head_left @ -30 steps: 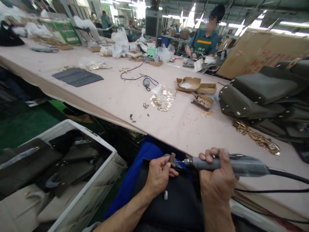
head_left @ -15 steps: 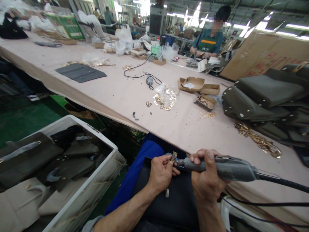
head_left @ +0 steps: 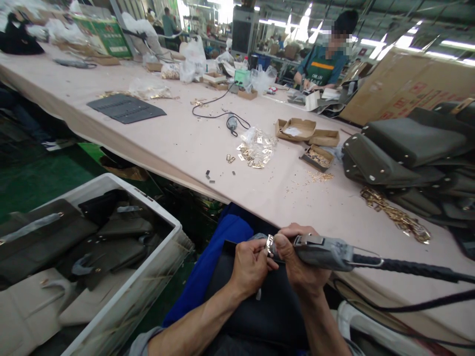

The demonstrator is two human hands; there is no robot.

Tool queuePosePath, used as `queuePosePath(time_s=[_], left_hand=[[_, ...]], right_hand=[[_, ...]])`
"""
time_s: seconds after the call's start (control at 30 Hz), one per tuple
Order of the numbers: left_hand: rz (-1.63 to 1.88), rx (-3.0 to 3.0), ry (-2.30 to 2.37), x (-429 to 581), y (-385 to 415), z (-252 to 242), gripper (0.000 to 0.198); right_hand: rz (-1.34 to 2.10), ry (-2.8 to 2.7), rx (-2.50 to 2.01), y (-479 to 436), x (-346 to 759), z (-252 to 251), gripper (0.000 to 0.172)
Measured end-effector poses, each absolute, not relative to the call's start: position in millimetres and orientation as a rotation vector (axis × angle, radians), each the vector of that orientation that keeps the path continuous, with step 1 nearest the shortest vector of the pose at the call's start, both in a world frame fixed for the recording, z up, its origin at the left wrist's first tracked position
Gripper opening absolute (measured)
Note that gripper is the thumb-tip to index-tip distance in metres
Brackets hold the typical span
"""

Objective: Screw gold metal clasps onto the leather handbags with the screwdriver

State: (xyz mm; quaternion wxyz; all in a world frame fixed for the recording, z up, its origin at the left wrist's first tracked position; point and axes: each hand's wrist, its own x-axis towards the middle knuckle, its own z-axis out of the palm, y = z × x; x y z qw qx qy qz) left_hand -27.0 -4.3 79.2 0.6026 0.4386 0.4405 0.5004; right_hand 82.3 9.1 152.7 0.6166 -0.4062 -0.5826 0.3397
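Observation:
My right hand (head_left: 302,262) is wrapped round a grey electric screwdriver (head_left: 326,253), whose black cord runs off to the right. Pinched in the fingers of my left hand (head_left: 250,267) is a small gold metal plate (head_left: 269,244), right at the front end of the screwdriver. The tool's tip is hidden behind my right hand's fingers and the plate. Under both hands, a dark leather bag piece (head_left: 274,316) lies across my lap, with a small pale tab hanging near my left wrist.
The long table (head_left: 185,143) carries gold plates in a plastic bag (head_left: 260,146), a small box of screws (head_left: 316,157), a gold chain pile (head_left: 395,215) and stacked dark bags (head_left: 411,148). At left stands a white crate (head_left: 148,198) holding bags. A co-worker (head_left: 322,59) is across the table.
My right hand and the screwdriver have moved left, up against the gold plate. The screwdriver's back end has swung, and the plate has turned slightly. My left hand stays nearly in place.

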Motion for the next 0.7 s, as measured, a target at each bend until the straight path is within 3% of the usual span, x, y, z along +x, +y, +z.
queuePosePath(time_s=[0.13,0.4,0.53,0.7], left_hand=[[1.158,1.041,0.992,-29.3,-8.9,79.3,0.025],[1.169,1.175,0.97,-36.4,-10.6,88.3,0.025],[1.088,1.041,0.962,-34.6,-9.4,74.1,0.026],[1.11,0.971,0.967,-31.6,-10.0,66.3,0.028]], right_hand=[[0.765,-1.509,-0.927,13.7,87.3,157.2,0.013],[1.111,-1.565,-0.754,11.7,91.4,160.2,0.017],[1.302,-1.26,-0.502,18.2,107.6,181.6,0.02],[1.053,-0.662,-0.746,56.4,161.5,186.9,0.035]])
